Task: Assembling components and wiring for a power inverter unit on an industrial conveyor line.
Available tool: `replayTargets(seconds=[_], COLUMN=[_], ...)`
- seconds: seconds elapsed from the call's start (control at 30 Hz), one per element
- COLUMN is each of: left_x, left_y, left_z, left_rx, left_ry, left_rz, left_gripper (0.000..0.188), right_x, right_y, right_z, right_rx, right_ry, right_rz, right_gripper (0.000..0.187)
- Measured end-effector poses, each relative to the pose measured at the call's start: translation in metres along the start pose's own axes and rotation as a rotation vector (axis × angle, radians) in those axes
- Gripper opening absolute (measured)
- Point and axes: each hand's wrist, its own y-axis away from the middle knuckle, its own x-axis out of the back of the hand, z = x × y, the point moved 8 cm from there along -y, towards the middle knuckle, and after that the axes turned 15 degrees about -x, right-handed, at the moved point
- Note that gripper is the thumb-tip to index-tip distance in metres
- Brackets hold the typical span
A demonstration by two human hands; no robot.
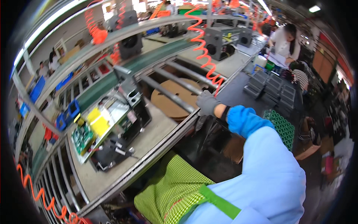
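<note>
My right hand (207, 103), in a grey glove, reaches out to the edge of the roller conveyor (175, 98). Its fingers look curled in at the metal side rail (178, 128), and what they close on, if anything, is hidden. Just behind the hand hangs the lower end of an orange coiled hose (203, 52). My left hand is out of view. On a board to the left lies an opened device (115, 125) with a black casing, a metal plate, a yellow piece (97, 121) and a green circuit board (82, 138).
A round brown disc (175, 98) lies below the rollers. Black speaker-like boxes (211, 46) stand along the line. To the right are dark trays (274, 86) and a green tray of round cells (279, 128). Beyond them a person (285, 43) holds papers. Another orange coil (41, 194) hangs at lower left.
</note>
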Motion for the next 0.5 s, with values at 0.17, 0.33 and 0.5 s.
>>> replayTargets(seconds=[0.17,0.33,0.5], left_x=[0.003,0.017,0.039], left_y=[-0.006,0.003,0.024], left_z=[0.006,0.007,0.004], left_rx=[0.042,0.08,0.122], left_ry=[-0.086,-0.149,-0.194], left_rz=[-0.03,-0.052,-0.059], left_gripper=[0.034,0.034,0.034], right_x=[-0.091,-0.155,-0.121], right_y=[-0.005,-0.019,-0.008], right_z=[0.024,-0.012,0.001], right_rx=[-0.209,-0.04,-0.06], right_ry=[0.168,-0.009,-0.044], right_rz=[-0.958,-0.964,-0.836], right_gripper=[0.056,0.064,0.071])
